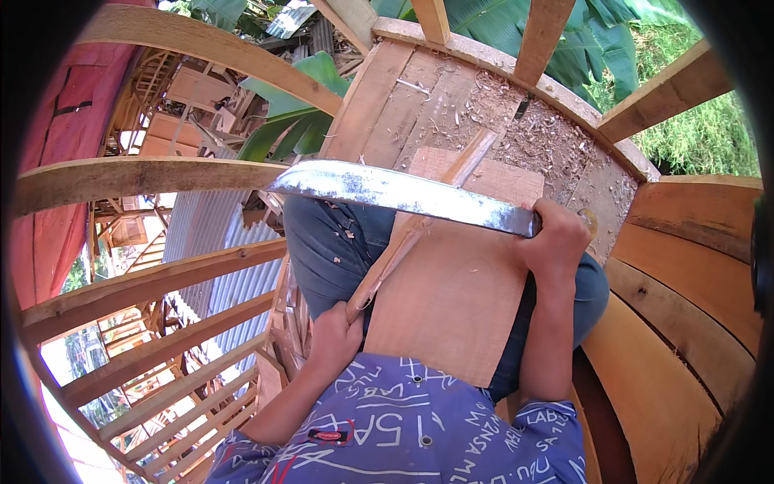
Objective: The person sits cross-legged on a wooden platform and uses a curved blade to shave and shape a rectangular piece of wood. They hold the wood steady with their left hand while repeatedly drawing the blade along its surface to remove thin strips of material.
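The right hand [556, 234] grips a long steel machete [395, 192]; the left hand [334, 335], fingers closed, holds a narrow wooden strip [419, 222] against a flat board [459, 290]. Shavings [556, 145] lie far; the strip looks part-trimmed.

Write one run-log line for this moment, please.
left hand: holds wooden strip | right hand: grips machete, blade across strip | board on lap

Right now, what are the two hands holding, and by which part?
The right hand grips the big metal blade at its handle end. The left hand holds the narrow wooden strip by its lower end, over the flat board.
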Tool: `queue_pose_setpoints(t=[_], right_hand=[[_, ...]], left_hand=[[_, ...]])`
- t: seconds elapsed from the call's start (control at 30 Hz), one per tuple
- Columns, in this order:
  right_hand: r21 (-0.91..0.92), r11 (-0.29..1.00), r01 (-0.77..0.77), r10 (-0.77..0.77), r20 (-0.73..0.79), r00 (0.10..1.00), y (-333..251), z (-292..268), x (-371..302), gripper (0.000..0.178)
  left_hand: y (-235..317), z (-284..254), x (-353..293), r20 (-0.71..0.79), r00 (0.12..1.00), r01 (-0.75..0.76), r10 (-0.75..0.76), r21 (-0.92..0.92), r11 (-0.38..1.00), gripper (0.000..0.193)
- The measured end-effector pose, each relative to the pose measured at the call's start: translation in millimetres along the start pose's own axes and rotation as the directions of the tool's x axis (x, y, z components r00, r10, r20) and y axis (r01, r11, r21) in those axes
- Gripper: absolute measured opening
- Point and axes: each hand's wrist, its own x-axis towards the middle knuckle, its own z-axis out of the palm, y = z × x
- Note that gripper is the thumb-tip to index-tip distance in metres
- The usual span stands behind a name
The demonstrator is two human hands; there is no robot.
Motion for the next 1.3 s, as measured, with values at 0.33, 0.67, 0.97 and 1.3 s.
queue_pose_setpoints(t=[0.33, 0.67, 0.97, 1.3], right_hand=[[-0.107, 0.994, 0.038, -0.053, -0.14, 0.989, 13, -7, 2, 0.011], [-0.104, 0.976, -0.189, 0.182, -0.076, 0.98, 19, -3, 2, 0.013], [-0.094, 0.995, -0.026, 0.023, -0.031, 0.999, 3, 1, 7, 0.016], [0.053, 0.993, 0.104, -0.105, 0.021, 0.994, -16, 7, -2, 0.008]], left_hand=[[2, -9, 4, 0.091, 0.994, 0.058, -0.054, -0.044, 0.997, 0.026], [-6, -9, 8, 0.12, 0.992, 0.036, -0.033, -0.026, 0.999, 0.028], [-8, -5, 6, 0.096, 0.995, 0.034, -0.033, -0.013, 0.999, 0.031], [0, -10, 16, 0.171, 0.982, 0.092, -0.081, -0.057, 0.994, 0.028]])
